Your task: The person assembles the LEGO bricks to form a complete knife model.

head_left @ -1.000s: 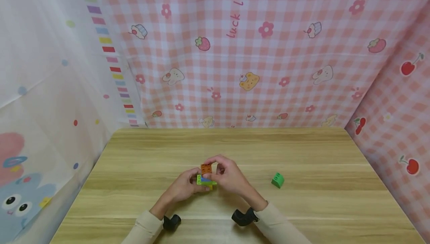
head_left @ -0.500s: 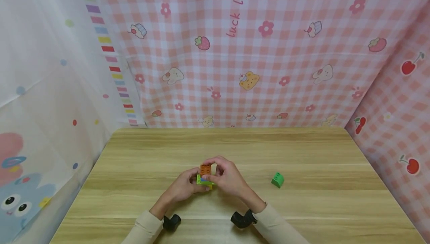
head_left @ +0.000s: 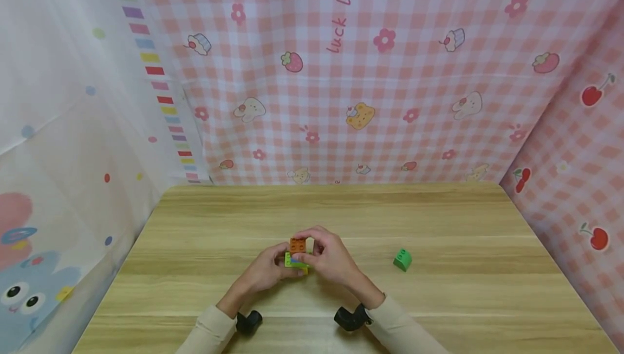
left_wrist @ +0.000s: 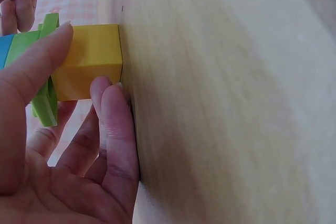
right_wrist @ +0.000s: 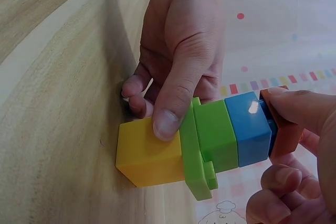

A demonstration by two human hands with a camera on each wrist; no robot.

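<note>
Barely anything has moved this past second: my right hand [head_left: 331,255] has only eased the orange brick [right_wrist: 287,134] a touch squarer above the blue brick [right_wrist: 251,132]. Blue studs show between the two, so I judge it lined up but unseated. My right thumb and fingers are pinched together on the orange brick, at twelve o'clock of the stack [right_wrist: 216,137]. From eight o'clock, my left hand [head_left: 265,271] clamps thumb and fingers round the yellow brick [right_wrist: 149,153], below the lime plate [right_wrist: 193,153]. Over the table [head_left: 219,213], well apart at three o'clock, lies a loose green brick [head_left: 402,260].
</note>
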